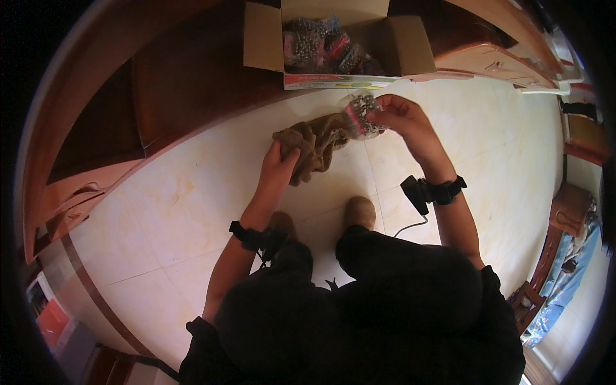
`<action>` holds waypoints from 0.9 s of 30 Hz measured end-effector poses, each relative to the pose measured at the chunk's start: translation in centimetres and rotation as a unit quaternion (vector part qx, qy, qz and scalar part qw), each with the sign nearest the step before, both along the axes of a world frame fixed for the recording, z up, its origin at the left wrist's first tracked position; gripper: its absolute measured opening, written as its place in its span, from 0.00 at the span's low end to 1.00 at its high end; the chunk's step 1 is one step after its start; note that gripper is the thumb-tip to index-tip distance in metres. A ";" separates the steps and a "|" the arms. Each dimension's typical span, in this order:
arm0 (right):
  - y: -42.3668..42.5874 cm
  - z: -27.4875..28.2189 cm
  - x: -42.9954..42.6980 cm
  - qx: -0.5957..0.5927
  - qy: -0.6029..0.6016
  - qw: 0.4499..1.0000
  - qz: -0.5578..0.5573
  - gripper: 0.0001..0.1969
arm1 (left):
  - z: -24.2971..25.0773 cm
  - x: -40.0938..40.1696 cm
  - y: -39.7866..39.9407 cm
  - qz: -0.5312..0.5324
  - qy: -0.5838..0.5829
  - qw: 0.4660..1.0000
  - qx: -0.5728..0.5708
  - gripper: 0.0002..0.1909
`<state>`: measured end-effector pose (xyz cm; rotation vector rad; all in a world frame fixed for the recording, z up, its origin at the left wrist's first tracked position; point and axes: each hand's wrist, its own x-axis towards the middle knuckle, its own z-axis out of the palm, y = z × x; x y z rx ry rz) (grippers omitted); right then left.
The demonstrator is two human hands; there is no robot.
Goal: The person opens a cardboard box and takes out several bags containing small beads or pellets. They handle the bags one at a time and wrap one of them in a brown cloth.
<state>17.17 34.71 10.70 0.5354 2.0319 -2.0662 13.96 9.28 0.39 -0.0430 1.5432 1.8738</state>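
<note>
My left hand (pixel 282 161) grips one end of a crumpled brown cloth (pixel 315 144), which hangs over the tiled floor between my hands. Between the thumb and fingers of my right hand (pixel 397 114) is a clear plastic packet (pixel 362 114) with small dark, shiny round pieces and a pink strip. The packet overlaps the right end of the cloth in view; whether they touch, I cannot tell. Just beyond stands an open cardboard box (pixel 337 82), its flaps spread, holding several similar clear packets (pixel 304 45), some with pink or red parts.
Dark wooden furniture (pixel 207 72) with lighter drawer fronts runs behind and left of the box. Another drawer front (pixel 495 62) lies to its right. My slippered feet (pixel 360 211) are on the floor below the cloth. A cable (pixel 409 225) hangs from the right wrist's strapped device.
</note>
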 end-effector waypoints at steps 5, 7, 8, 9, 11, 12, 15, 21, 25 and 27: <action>0.0 3.3 -1.4 0.079 0.076 0.992 -0.057 0.09 | -0.4 0.2 -1.1 -0.010 -0.037 0.999 0.002 0.20; 2.1 4.7 -2.1 0.098 0.072 0.992 -0.035 0.11 | 0.0 0.6 -0.1 -0.015 -0.023 1.000 0.004 0.20; 2.8 5.2 -2.6 0.094 0.081 0.991 -0.056 0.11 | 0.2 0.7 0.2 -0.025 -0.009 1.000 0.000 0.20; 3.3 5.3 -3.1 0.088 0.092 0.989 -0.082 0.11 | 0.4 0.7 0.3 -0.023 -0.008 1.000 0.003 0.20; 3.7 5.1 -5.3 0.038 0.108 0.989 -0.098 0.11 | 0.9 0.8 0.4 -0.036 -0.024 0.999 0.019 0.21; 3.7 4.8 -6.6 -0.015 0.122 0.985 -0.118 0.11 | 1.1 0.9 0.4 -0.035 -0.025 0.999 0.022 0.21; 4.5 3.1 -9.2 0.014 0.109 0.985 -0.132 0.11 | 1.0 1.0 0.6 -0.064 -0.013 0.998 0.006 0.21; 2.0 -3.5 -7.6 0.584 0.316 0.745 -0.067 0.14 | -1.0 1.4 -0.1 -0.073 0.031 0.997 -0.006 0.18; -0.4 -2.6 -4.8 0.501 0.312 0.806 0.034 0.09 | -0.7 0.8 0.0 -0.068 0.003 0.998 -0.016 0.19; -0.1 -2.3 -3.7 0.516 0.314 0.796 0.026 0.08 | -0.6 0.3 0.0 -0.088 0.002 0.995 -0.053 0.20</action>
